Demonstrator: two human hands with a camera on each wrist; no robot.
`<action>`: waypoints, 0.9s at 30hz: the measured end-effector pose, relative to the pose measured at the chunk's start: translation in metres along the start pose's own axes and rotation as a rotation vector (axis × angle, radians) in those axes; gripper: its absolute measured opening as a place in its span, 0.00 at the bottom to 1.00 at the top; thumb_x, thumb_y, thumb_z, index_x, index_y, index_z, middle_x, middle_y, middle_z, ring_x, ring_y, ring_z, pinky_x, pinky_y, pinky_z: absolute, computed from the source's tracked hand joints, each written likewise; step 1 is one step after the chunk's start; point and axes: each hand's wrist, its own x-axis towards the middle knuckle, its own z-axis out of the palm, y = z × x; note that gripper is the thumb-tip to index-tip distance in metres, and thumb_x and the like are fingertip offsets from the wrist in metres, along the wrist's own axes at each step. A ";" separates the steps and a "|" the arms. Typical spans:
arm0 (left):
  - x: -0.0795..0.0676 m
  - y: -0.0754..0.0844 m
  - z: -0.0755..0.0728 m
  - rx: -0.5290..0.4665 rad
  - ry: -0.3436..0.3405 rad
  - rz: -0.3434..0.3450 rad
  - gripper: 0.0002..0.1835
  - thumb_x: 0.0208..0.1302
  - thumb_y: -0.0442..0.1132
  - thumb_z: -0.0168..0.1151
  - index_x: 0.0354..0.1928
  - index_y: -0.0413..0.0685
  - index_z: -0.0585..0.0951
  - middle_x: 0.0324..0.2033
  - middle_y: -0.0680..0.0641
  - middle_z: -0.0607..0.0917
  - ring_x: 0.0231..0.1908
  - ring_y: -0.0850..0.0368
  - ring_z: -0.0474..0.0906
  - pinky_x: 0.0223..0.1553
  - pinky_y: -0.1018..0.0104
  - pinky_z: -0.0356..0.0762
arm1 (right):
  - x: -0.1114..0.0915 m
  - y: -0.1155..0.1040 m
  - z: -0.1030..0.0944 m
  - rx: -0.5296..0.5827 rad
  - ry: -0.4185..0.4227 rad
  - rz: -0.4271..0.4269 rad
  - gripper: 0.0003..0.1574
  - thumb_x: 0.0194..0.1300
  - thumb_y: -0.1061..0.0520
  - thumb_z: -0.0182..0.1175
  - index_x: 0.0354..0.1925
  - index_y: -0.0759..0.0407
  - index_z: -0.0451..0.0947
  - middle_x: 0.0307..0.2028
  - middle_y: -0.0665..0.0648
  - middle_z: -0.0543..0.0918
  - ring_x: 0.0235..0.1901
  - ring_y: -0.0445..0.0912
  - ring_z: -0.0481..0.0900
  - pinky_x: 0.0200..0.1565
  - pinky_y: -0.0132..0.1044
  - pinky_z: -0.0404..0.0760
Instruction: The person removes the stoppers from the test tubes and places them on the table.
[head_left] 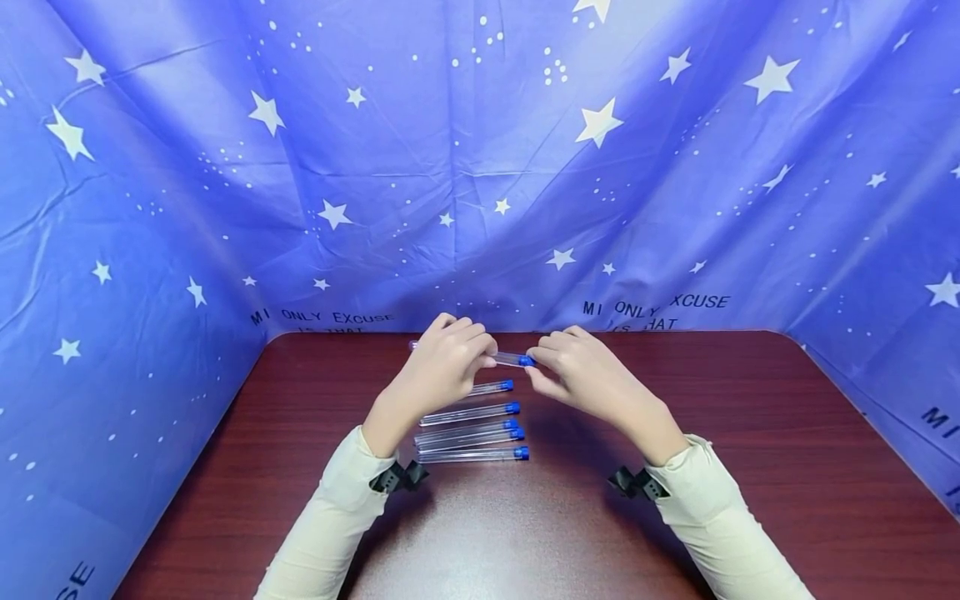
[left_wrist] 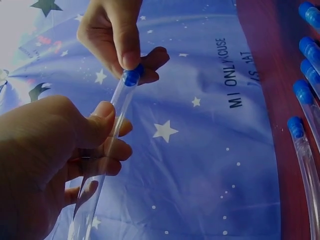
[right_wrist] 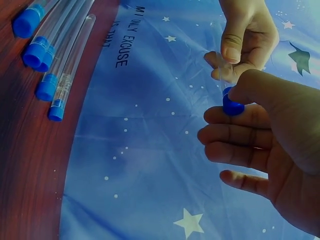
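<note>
Between both hands, over the far part of the table, is a clear test tube (left_wrist: 116,120) with a blue cap (right_wrist: 233,102). My left hand (head_left: 453,357) grips the tube's body between thumb and fingers. At the other end, my right hand (head_left: 581,372) pinches the blue cap between thumb and index finger, its other fingers extended. The cap sits on the tube's mouth in the left wrist view. Nearer me, several capped test tubes (head_left: 468,414) lie side by side on the table, their blue caps pointing right. My left hand covers part of the farthest one in the head view.
The dark red wooden table (head_left: 750,433) has rounded far corners. A blue curtain (head_left: 450,167) with white stars and black lettering stands behind it and along both sides. Small black cameras (head_left: 397,477) are strapped at the wrists over pale sleeves (head_left: 330,508).
</note>
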 end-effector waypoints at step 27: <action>0.002 -0.001 -0.004 0.012 0.119 0.108 0.06 0.62 0.42 0.72 0.37 0.48 0.87 0.31 0.55 0.86 0.34 0.58 0.79 0.50 0.60 0.74 | -0.003 0.007 -0.015 0.364 -0.190 0.143 0.05 0.65 0.59 0.61 0.32 0.53 0.82 0.21 0.43 0.70 0.24 0.33 0.64 0.30 0.30 0.68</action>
